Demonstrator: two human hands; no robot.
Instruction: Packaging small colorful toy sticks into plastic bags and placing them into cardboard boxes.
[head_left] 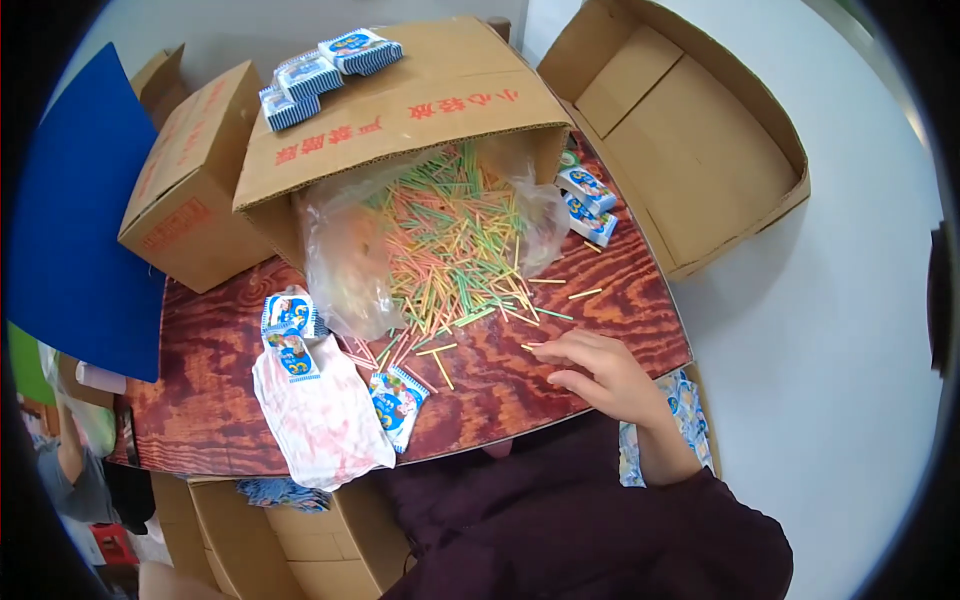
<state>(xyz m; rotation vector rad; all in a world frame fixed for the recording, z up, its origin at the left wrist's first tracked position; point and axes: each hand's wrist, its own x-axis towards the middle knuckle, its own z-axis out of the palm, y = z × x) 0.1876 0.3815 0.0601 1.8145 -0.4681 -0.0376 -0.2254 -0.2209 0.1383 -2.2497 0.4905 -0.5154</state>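
In front of the open brown cardboard box [450, 75] of thin pastel sticks [452, 245], the right hand [608, 378] has its fingertips at a yellow stick [527, 347], grip parted, seemingly gathering strays, which calls for a light pinch; the left hand's [175, 584] grip I cannot tell.

A blue board [85, 210] is rising at the left, beside a cardboard box [185, 185]. A pink-stained white cloth [315, 425] is lying at the near edge of the table [205, 400]. An open carton [695, 150] is tilting at right. At far left, a person [72, 490] in grey is showing.
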